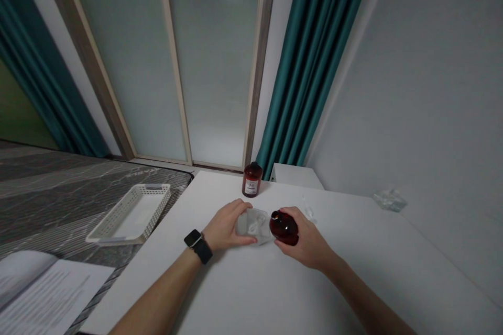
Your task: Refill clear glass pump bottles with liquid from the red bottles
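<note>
My left hand (228,226), with a black watch (198,246) on its wrist, grips a small clear plastic box (242,225) by its left side. Something white and coiled, like a cable (257,222), shows inside the box. My right hand (308,241) is closed around a dark amber bottle (283,227), tilted with its dark top toward the box. Whether bottle and box touch I cannot tell. Behind them a second amber bottle (251,180) with a white label stands upright on the white table (251,293).
Left of the table lie a white perforated basket (133,214) and an open book (66,293) on a grey patterned surface. A crumpled clear plastic piece (390,200) is at the back right by the wall. Small clear bits (309,213) lie behind my right hand.
</note>
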Available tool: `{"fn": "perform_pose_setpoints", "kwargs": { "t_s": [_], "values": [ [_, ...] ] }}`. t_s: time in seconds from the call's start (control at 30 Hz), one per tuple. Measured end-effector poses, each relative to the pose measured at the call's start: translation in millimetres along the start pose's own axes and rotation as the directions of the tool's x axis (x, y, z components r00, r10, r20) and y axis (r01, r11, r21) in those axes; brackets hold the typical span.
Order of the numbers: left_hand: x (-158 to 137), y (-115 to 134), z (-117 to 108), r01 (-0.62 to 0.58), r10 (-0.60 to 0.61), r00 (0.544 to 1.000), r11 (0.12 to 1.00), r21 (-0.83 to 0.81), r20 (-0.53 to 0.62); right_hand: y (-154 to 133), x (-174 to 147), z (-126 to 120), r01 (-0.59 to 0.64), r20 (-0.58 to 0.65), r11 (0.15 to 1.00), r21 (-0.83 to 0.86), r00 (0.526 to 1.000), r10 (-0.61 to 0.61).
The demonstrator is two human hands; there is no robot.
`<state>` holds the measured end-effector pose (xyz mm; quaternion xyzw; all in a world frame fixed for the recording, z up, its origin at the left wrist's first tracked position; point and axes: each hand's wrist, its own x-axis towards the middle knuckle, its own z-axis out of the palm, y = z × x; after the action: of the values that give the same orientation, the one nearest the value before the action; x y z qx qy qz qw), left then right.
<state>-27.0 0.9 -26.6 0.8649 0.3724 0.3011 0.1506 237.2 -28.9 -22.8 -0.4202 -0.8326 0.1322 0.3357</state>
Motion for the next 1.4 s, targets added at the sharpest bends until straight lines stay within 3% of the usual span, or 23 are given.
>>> {"fn": "perform_pose_setpoints", "kwargs": {
  "t_s": [0.5, 0.8, 1.4],
  "values": [
    [-1.1, 2.5, 7.3, 0.022, -0.017, 0.999, 0.995, -0.102, 0.048, -6.5, 6.8, -17.1, -0.012, 0.233, 0.998, -0.066, 0.972, 0.027],
    [-4.3, 10.2, 12.0, 0.073, -0.049, 0.993, 0.969, -0.237, 0.104, -9.9, 5.3, -29.0, -0.014, 0.267, 0.996, -0.090, 0.963, 0.038],
    [-3.9, 17.1, 21.4, 0.111, -0.087, 0.992, 0.952, -0.284, 0.095, -20.2, 7.1, -43.4, 0.031, 0.418, 0.970, -0.239, 0.906, 0.074]
  ]
}}
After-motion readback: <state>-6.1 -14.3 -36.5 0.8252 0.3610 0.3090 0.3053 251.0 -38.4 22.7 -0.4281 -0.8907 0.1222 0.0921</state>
